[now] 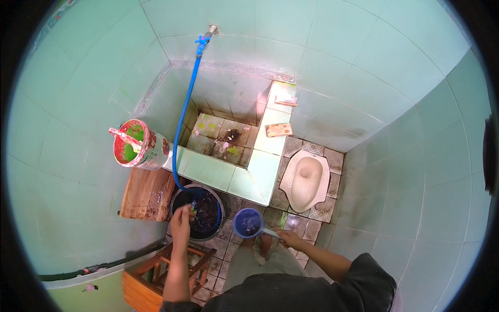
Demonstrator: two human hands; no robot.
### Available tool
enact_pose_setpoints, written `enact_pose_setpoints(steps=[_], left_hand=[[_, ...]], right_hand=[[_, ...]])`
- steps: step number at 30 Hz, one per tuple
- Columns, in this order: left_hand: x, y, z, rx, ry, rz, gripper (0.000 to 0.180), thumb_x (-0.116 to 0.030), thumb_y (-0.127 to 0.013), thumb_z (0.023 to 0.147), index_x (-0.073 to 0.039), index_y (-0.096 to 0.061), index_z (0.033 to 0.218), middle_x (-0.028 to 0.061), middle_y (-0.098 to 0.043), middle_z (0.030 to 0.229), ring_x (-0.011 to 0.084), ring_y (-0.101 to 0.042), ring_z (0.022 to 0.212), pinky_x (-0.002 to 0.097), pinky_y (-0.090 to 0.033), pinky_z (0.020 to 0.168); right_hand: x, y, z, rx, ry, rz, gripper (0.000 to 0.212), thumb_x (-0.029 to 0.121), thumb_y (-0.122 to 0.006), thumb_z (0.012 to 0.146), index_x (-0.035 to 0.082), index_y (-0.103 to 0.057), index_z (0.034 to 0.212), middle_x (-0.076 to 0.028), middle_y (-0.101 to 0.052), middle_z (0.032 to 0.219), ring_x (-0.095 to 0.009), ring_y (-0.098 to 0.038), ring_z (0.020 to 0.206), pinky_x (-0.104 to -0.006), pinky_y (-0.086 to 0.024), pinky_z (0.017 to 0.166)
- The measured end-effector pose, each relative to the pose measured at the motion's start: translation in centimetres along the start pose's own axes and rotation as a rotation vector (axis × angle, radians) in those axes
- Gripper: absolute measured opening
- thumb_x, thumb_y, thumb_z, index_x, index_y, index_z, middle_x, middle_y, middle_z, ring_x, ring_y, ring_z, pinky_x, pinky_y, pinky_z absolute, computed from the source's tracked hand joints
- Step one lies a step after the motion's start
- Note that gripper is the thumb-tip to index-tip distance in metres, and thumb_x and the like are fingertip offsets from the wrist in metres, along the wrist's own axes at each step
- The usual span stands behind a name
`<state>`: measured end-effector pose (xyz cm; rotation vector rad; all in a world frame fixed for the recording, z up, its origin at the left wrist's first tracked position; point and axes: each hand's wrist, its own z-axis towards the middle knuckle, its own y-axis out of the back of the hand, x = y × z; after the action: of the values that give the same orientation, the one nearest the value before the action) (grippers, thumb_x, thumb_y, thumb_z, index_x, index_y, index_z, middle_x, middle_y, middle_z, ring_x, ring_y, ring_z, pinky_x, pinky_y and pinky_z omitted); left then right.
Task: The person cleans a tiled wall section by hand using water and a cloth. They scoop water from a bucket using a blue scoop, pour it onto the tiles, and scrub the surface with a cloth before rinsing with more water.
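Observation:
My right hand (289,239) grips the pale handle of a blue water dipper (248,223), which is held level above the floor in front of my feet. Water appears to glint inside the dipper. My left hand (181,216) is closed over the near left rim of a round dark bucket (222,227), and a small greenish thing shows at its fingertips, too small to name. Dark water with glints stands in the bucket. A blue hose (183,117) runs down from the wall tap (204,40) and ends inside the bucket.
A red and white paint pail (156,151) stands on the left ledge, above a wooden board (148,195). A wooden stool (143,288) is at lower left. The tiled basin wall (208,169) lies ahead, a squat toilet (306,179) to the right. The patterned floor tiles look wet.

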<state>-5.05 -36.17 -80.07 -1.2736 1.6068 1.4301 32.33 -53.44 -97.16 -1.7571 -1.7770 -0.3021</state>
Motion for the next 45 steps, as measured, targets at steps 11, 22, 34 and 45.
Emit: enact_pose_setpoints(steps=[11, 22, 34, 45], left_hand=[[-10.7, -20.5, 21.0, 0.224, -0.548, 0.232, 0.033, -0.03, -0.06, 0.098, 0.0, -0.068, 0.109, 0.0136, -0.071, 0.097, 0.0213, -0.067, 0.086, 0.033, -0.052, 0.078], [-16.8, -34.0, 34.1, 0.293, -0.545, 0.286, 0.025, -0.022, -0.059, 0.092, -0.002, -0.068, 0.103, 0.0182, -0.067, 0.101, 0.0342, -0.066, 0.091, 0.0409, -0.052, 0.083], [-17.0, -41.9, 41.3, 0.36, -0.364, 0.408, 0.037, -0.031, -0.063, 0.091, -0.004, -0.067, 0.116, 0.0184, -0.067, 0.117, 0.034, -0.065, 0.107, 0.0404, -0.051, 0.094], [-17.2, -45.2, 43.5, 0.634, -0.776, 0.417, 0.036, -0.019, -0.055, 0.092, -0.01, -0.064, 0.125, 0.0157, -0.062, 0.13, 0.0338, -0.058, 0.12, 0.0412, -0.046, 0.104]], right_hand=[[0.5, 14.4, -11.5, -0.54, 0.101, 0.407, 0.03, 0.039, -0.05, 0.104, 0.01, -0.054, 0.093, 0.002, -0.046, 0.063, -0.007, -0.038, 0.048, -0.0231, -0.029, 0.041], [22.2, 22.2, -12.9, -0.791, 0.335, 0.448, 0.029, 0.03, -0.048, 0.104, 0.005, -0.049, 0.089, -0.001, -0.046, 0.062, -0.01, -0.04, 0.045, -0.0256, -0.03, 0.036], [48.1, 23.7, -8.8, -0.775, 0.265, 0.341, 0.019, 0.024, -0.049, 0.101, 0.006, -0.044, 0.094, -0.001, -0.043, 0.066, -0.008, -0.032, 0.046, -0.0244, -0.024, 0.038], [46.6, 25.6, -10.4, -0.78, 0.277, 0.507, 0.019, 0.023, -0.048, 0.101, 0.008, -0.042, 0.09, 0.002, -0.037, 0.065, -0.006, -0.029, 0.047, -0.0233, -0.021, 0.038]])
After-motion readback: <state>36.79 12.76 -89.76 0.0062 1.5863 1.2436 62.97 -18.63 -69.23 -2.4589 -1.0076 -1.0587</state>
